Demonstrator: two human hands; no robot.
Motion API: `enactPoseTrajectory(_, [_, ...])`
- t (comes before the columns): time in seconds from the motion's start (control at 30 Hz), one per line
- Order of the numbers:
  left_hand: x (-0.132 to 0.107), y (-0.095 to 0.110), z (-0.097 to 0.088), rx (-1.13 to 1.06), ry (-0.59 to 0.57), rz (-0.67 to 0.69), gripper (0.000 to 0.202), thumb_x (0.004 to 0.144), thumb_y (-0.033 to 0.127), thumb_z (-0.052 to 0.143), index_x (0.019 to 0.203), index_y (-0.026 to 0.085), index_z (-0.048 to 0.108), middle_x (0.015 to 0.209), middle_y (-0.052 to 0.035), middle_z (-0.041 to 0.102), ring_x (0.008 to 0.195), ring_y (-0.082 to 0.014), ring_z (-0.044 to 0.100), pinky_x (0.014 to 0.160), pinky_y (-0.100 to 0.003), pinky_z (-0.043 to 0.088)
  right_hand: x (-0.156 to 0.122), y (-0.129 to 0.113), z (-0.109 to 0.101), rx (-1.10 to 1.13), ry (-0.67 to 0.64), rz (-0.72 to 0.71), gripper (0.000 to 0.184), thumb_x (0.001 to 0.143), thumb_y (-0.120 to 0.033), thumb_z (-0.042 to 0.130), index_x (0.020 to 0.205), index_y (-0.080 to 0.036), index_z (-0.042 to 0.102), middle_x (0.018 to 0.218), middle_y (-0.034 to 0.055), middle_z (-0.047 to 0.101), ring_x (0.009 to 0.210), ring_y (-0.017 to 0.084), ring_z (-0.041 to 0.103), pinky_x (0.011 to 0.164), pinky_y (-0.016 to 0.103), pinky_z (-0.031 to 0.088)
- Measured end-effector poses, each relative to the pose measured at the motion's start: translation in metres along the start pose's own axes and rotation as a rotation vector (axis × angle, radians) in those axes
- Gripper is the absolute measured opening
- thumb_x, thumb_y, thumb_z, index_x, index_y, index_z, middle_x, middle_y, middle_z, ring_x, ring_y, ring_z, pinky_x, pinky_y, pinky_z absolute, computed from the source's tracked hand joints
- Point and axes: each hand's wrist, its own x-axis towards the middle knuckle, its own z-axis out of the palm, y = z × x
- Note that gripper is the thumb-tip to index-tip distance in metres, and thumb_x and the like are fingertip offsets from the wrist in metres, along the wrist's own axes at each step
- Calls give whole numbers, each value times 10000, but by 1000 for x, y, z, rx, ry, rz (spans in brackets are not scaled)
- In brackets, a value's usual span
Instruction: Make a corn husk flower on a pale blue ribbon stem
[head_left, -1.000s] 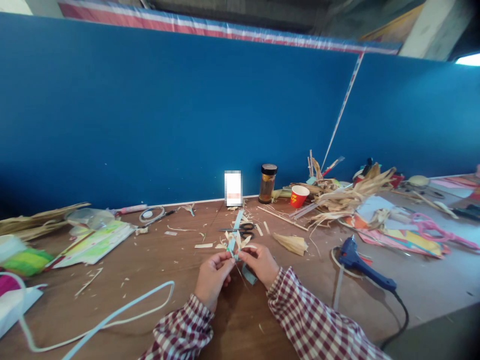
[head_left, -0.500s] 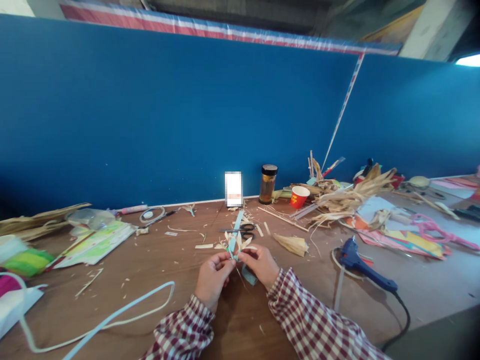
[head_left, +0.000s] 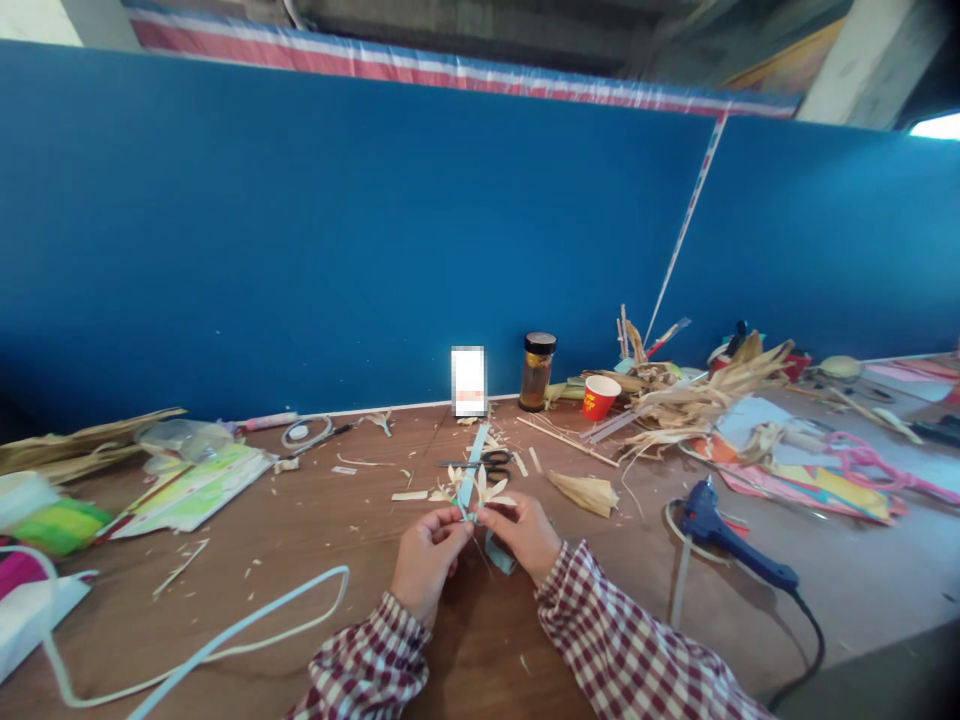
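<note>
Both hands meet at the middle of the table, pinching a small husk flower [head_left: 490, 488] by its base, its pale pointed petals spread upward. My left hand [head_left: 426, 556] is closed, thumb and forefinger pressed on the stem area from the left. From the right, my right hand [head_left: 526, 537] pinches the same base with its fingertips. A light-blue strip [head_left: 475, 462] reaches from the flower away across the table. More blue material [head_left: 500, 553] hangs under the right hand. Just beyond the flower lie scissors with black handles [head_left: 495, 460]. The exact grip point is partly hidden by the fingers.
On the right lie a blue glue gun [head_left: 731, 537], pink scissors [head_left: 862, 462] and heaped dry husks [head_left: 697, 400]. A red paper cup [head_left: 600, 398] and a dark-lidded jar [head_left: 537, 375] stand at the back. A white cable [head_left: 247, 635] loops at left.
My hands keep the same pinch in nearly the same place. The flower's petals look slightly turned, and the whole view has shifted a little.
</note>
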Motion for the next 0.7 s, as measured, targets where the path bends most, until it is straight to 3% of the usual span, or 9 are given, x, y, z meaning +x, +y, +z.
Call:
enactPoseTrajectory(0.27, [1, 3, -2, -35, -45, -21, 441, 471, 385, 767, 778, 114, 604, 430, 80, 470, 306, -6, 264, 313, -154, 174, -4, -10, 1, -66, 14, -31, 189, 705, -328, 634, 751, -146, 645, 656, 0, 605, 569, 113, 500, 542, 222, 395])
enactPoseTrajectory(0.7, [3, -1, -3, -70, -6, -11, 422, 483, 365, 769, 767, 119, 577, 435, 85, 475, 303, -2, 271, 318, -152, 163, -3, -3, 2, -84, 29, 13, 224, 683, -357, 638, 756, -145, 644, 662, 15, 633, 585, 130, 534, 561, 236, 425])
